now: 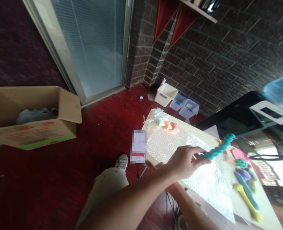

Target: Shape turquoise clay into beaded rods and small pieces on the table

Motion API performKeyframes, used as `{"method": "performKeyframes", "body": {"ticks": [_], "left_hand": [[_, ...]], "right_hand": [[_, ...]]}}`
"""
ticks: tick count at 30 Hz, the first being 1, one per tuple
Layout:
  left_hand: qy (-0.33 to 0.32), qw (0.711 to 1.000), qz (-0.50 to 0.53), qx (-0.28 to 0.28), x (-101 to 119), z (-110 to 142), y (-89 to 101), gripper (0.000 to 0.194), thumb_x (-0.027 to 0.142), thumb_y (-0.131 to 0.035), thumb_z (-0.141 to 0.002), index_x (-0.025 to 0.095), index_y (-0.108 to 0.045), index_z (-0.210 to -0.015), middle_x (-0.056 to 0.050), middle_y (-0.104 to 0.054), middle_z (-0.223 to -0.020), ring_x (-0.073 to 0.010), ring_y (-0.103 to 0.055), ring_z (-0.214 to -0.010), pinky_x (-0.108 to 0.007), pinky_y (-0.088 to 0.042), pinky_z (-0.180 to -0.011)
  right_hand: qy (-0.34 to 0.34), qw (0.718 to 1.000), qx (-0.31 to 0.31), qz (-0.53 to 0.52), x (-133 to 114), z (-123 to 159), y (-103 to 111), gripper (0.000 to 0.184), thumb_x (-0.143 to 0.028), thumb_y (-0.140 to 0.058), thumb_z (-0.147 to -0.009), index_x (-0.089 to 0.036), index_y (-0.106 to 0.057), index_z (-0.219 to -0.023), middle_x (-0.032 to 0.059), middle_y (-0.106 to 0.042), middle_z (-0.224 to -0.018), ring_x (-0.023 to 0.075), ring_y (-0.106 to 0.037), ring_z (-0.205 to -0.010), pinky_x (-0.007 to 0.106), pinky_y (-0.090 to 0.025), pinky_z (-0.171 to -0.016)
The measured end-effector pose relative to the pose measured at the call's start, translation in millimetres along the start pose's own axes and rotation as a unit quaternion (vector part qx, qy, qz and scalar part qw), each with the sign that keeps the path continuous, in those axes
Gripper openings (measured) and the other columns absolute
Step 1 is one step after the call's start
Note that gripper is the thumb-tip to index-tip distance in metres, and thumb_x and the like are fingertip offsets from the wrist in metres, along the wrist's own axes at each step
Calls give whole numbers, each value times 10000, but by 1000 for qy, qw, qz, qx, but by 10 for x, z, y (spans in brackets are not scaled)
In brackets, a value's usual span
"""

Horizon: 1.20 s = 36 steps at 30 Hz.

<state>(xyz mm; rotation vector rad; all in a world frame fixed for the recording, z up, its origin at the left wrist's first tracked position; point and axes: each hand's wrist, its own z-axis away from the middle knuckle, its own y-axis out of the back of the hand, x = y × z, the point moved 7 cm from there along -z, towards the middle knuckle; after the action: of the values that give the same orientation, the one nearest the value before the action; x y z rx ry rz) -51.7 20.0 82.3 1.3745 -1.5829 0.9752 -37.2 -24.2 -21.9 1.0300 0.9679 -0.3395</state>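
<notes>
My left hand (185, 161) reaches across to the right over the table, its fingers pinching one end of a teal bumpy stick (219, 150). The stick slants up and to the right above the bubble wrap (167, 140). Beneath the left forearm crosses my right arm. My right hand (154, 165), partly hidden by that forearm, is at the lower edge of a phone (140, 158) and appears to grip it beside the table. Most of the phone's screen is pixelated. Yellow (248, 201) and blue bone-shaped pieces (246, 188) lie at the table's right end.
On the table (267, 207) are small pillow-shaped packets (168, 125), a pink piece (240, 154) and a green piece (242, 163). An open cardboard box (48, 131) stands left. Plastic bins (165, 94) sit by the brick wall. Cables (172, 204) hang below the table.
</notes>
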Motion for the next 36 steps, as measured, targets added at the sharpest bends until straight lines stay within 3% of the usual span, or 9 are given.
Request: {"method": "performKeyframes", "body": {"ticks": [4, 7, 10, 12, 14, 18, 23, 28, 36], "left_hand": [[6, 1000, -20, 6, -68, 26, 7, 339, 415, -723, -940, 176, -777, -1174, -110, -801, -1042, -159, -686, -725, -295, -548, -713], [15, 999, -38, -9, -156, 62, -51, 331, 399, -727, -939, 178, -780, -1180, -114, -798, -1058, -167, -691, -764, -306, -558, -741], [35, 997, -62, -34, -283, 138, -164, 341, 404, -747, -928, 172, -786, -1175, -114, -796, -1040, -171, -682, -767, -315, -560, -760], [53, 994, -83, -52, -379, 213, -269, 354, 416, -762, -918, 161, -793, -1162, -112, -791, -1005, -166, -668, -740, -310, -549, -751], [74, 989, -100, -77, -475, 295, -405, 373, 433, -775, -906, 154, -798, -1152, -106, -784, -966, -162, -656, -713, -297, -532, -724], [102, 980, -104, -132, -624, 385, -707, 382, 458, -765, -913, 159, -793, -1150, -89, -769, -927, -168, -659, -729, -272, -505, -685], [93, 973, -148, -152, -702, 307, -952, 292, 439, -727, -942, 152, -778, -959, -54, -715, -796, -166, -618, -715, -277, -459, -664], [139, 974, -127, -127, -815, 224, -1009, 274, 421, -689, -962, 159, -768, -943, -77, -748, -867, -171, -641, -728, -290, -484, -678], [209, 970, -36, -117, -1019, 184, -1061, 296, 465, -711, -939, 174, -755, -968, -85, -780, -902, -196, -696, -779, -297, -523, -701]], "right_hand": [[-148, 986, -69, -40, 576, 730, 270, 608, -651, -502, -956, -194, -594, -564, 41, -571, -420, 156, -494, -296, 245, -338, -315], [-253, 961, 24, -107, 1045, 1248, 772, 685, -815, -562, -857, -162, -673, -681, 44, -608, -483, 126, -492, -338, 229, -339, -350], [-220, 964, 107, -101, 1179, 1498, 1384, 680, -811, -631, -824, -150, -786, -853, 99, -722, -650, 196, -647, -520, 271, -523, -480], [-200, 963, 145, -105, 1166, 1538, 1722, 682, -783, -667, -815, -176, -803, -1095, 150, -804, -914, 285, -758, -746, 328, -630, -622], [-144, 967, 186, -103, 1069, 1488, 1971, 665, -729, -664, -851, -207, -759, -1252, 170, -796, -1123, 330, -775, -894, 363, -660, -692], [-51, 975, 159, -149, 969, 1275, 2016, 510, -577, -744, -871, -228, -764, -1243, 150, -807, -1083, 303, -768, -885, 329, -650, -738], [-22, 965, 115, -233, 1153, 1055, 1929, 345, -490, -828, -834, -221, -814, -1049, 105, -800, -914, 251, -723, -780, 290, -606, -693], [-13, 941, 155, -302, 1277, 831, 1994, 316, -474, -902, -767, -191, -798, -861, 61, -724, -749, 192, -621, -701, 271, -522, -626], [-25, 913, 210, -349, 1312, 738, 1992, 324, -474, -892, -789, -193, -744, -850, 37, -713, -754, 155, -598, -641, 287, -497, -602]]}}
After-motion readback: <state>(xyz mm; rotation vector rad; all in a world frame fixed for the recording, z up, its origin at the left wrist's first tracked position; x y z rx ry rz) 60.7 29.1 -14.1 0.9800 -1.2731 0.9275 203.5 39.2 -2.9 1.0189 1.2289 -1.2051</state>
